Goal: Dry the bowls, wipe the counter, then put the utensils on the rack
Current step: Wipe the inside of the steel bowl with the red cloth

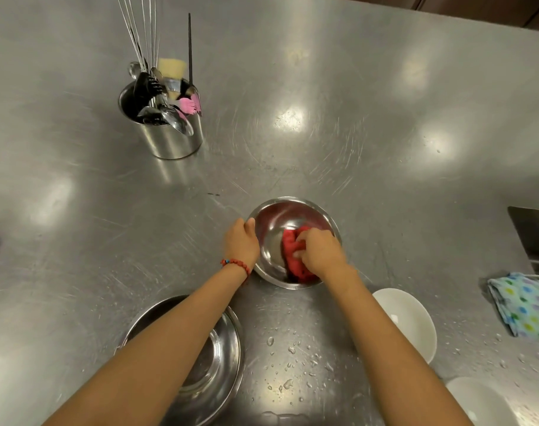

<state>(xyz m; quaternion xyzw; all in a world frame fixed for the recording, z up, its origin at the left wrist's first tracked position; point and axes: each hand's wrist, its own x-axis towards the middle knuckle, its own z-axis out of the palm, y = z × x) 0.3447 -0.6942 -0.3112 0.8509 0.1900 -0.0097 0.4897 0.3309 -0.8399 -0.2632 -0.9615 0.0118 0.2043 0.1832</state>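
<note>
Your left hand point(242, 239) grips the rim of the small steel bowl point(280, 216) at its 9 o'clock edge, thumb hooked over the lip and fingers curled around the outer wall. Your right hand point(322, 250) sits inside the same bowl at about 4 o'clock, fingers closed on a bunched red cloth point(293, 252) pressed against the inner wall. The bowl rests on the steel counter point(369, 124), just below frame centre. A red bead bracelet point(236, 264) circles your left wrist. At 7 o'clock of the small bowl, partly under your left forearm, stands a larger steel bowl point(214, 361). Water droplets point(288, 348) lie on the counter between your forearms. At 4 o'clock sit two white bowls point(409, 321), one near the right forearm and one cut by the bottom edge. A dotted cloth point(528, 305) lies folded at 3 o'clock. The utensil holder point(173, 139), filled with spoons, brushes and skewers, stands at 11 o'clock, well apart.
</note>
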